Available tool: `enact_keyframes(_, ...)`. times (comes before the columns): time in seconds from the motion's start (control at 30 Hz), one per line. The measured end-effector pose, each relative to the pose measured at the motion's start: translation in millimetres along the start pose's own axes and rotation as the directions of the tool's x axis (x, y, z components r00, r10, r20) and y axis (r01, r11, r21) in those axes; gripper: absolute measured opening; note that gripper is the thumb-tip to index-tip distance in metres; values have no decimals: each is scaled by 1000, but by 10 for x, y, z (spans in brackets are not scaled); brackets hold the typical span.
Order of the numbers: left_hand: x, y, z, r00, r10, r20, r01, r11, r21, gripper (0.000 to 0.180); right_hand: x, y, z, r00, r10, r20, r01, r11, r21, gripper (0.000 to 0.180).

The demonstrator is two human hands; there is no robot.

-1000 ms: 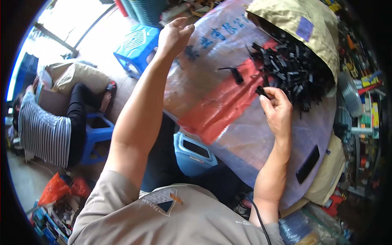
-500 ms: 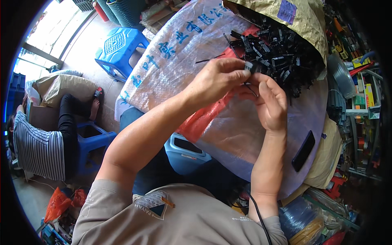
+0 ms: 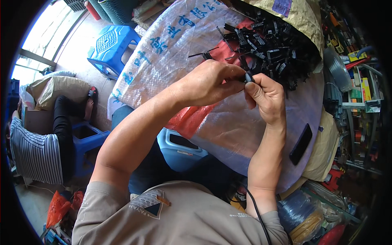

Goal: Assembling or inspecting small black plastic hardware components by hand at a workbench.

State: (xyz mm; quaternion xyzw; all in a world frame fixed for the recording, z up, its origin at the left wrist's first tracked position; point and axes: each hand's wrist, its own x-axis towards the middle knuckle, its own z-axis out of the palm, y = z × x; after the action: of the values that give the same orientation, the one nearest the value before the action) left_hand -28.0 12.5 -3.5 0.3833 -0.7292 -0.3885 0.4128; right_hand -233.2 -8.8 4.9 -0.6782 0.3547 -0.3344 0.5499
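Note:
A small dark plastic piece (image 3: 248,77) is between the fingertips of my two hands; its exact kind is too small to make out. My left hand (image 3: 208,82) is closed, its thumb and index finger meeting at the piece's left side. Pinched at the other side is my right hand (image 3: 267,94), with thumb and fingers curled. Just beyond both hands lies a loose heap of black plastic pieces (image 3: 277,55), narrow and strip-like. Beneath the heap and my hands spreads a white woven sack (image 3: 163,61) with a red band (image 3: 190,120).
A black phone (image 3: 301,144) lies on the sack at the right. Brown paper sacking (image 3: 304,20) borders the heap. A blue stool (image 3: 112,45) stands at left, and a seated person (image 3: 36,147) is beyond my left arm. Crowded shelves (image 3: 363,98) line the right side.
My fingertips have drawn together, with the right hand's fingers curling in around the dark piece. My left hand has lowered slightly. The whole view has shifted a little.

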Motion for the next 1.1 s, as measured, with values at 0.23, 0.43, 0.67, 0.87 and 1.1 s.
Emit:
enact_keyframes(0.23, 1, -6, 57, 998, 9, -62, -5, 998, 66, 29, -35, -22, 15, 997, 53, 50, -55, 997, 44, 15)
enact_keyframes(0.43, 13, -22, 104, 978, 89, -187, -78, 995, 66, 28, 30, 61, 99, 988, -76, -131, 68, 996, -65, 11)
enact_keyframes(0.67, 68, -16, -14, 926, -378, -21, 233, 613, -755, 33, 80, 95, 171, 888, -446, -110, 370, 837, -402, 16)
enact_keyframes(0.87, 60, 54, -48, 908, -324, 265, 407, 539, -738, 41, 116, 104, 228, 837, -452, -308, 364, 881, -302, 18)
enact_keyframes(1.1, 63, 107, -23, 924, -353, 150, 381, 808, -448, 48, 88, 161, 137, 933, -205, -296, 231, 971, 54, 17)
